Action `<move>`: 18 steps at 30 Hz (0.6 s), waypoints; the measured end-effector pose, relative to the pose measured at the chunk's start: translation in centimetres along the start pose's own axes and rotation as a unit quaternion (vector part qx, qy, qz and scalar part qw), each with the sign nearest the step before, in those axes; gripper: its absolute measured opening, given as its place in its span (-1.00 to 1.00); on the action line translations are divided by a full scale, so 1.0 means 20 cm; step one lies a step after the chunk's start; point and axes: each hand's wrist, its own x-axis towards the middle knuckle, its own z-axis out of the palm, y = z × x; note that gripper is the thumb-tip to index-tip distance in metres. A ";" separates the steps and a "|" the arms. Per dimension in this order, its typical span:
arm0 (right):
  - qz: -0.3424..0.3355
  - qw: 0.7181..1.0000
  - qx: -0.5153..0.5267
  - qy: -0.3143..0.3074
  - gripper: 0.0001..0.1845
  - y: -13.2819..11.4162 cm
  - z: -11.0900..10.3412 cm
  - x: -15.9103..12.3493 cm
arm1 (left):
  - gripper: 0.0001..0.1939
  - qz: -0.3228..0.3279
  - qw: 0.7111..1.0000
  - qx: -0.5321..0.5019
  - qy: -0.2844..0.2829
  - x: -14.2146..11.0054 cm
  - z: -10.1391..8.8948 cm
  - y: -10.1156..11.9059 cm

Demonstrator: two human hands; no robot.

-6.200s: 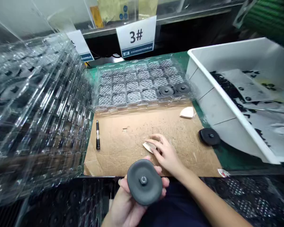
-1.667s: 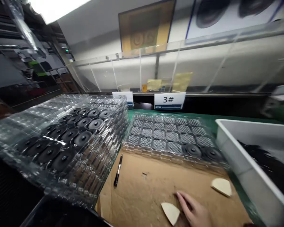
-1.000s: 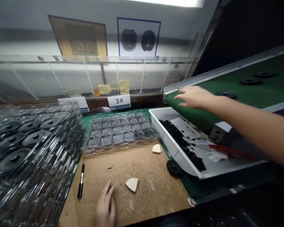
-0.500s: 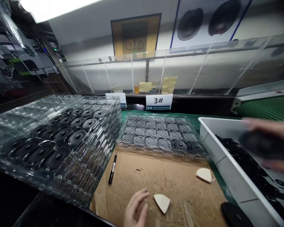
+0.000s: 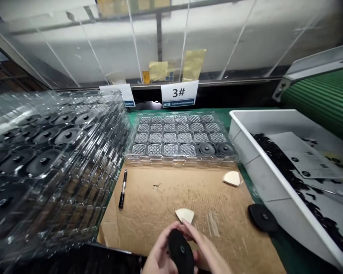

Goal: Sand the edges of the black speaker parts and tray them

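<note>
Grasping a black hubbed disc in my left hand, I have it tilted on edge over the near part of the cardboard sheet, its small central hub facing me. My right hand lies close at the disc's three o'clock side, its fingertips reaching toward twelve, right by a cream wedge; I cannot tell whether these fingers pinch the wedge or only brush it. Counting from the held disc, a second cream wedge lies at one o'clock, and a spare black disc at two, just beside the white bin of small black pieces. A pen lies between ten and eleven, with the stack of clear trays at ten. Farther off at twelve stands a clear pocketed tray, two discs seated at the right end of its near row.
</note>
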 end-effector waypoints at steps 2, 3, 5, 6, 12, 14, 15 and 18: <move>0.018 0.999 -0.043 0.006 -0.41 0.03 -0.01 0.07 | -0.48 0.002 0.999 -0.036 0.014 -0.05 -0.03 0.06; 0.036 0.997 -0.070 0.011 -0.46 0.05 -0.01 0.11 | -0.48 0.012 0.999 -0.049 0.018 -0.07 -0.03 0.08; 0.067 0.992 -0.108 0.024 -0.59 0.11 0.01 0.17 | -0.46 0.048 0.997 -0.061 0.021 -0.10 -0.04 0.12; 0.070 0.991 -0.114 0.027 -0.65 0.14 0.04 0.18 | -0.45 0.066 0.996 -0.063 0.022 -0.11 -0.05 0.14; 0.005 0.998 -0.065 -0.012 -0.72 0.11 0.11 0.21 | -0.51 0.105 0.990 -0.084 0.035 -0.13 -0.06 0.19; 0.007 0.998 -0.059 -0.015 -0.75 0.01 0.07 0.25 | -0.51 0.096 0.991 -0.075 0.045 -0.12 -0.06 0.19; 0.010 0.998 -0.055 -0.010 -0.76 -0.06 0.04 0.27 | -0.49 0.092 0.992 -0.065 0.055 -0.12 -0.06 0.19; -0.032 0.999 -0.013 0.023 -0.75 -0.30 -0.02 0.32 | -0.38 0.091 0.992 -0.022 0.088 -0.12 -0.03 0.19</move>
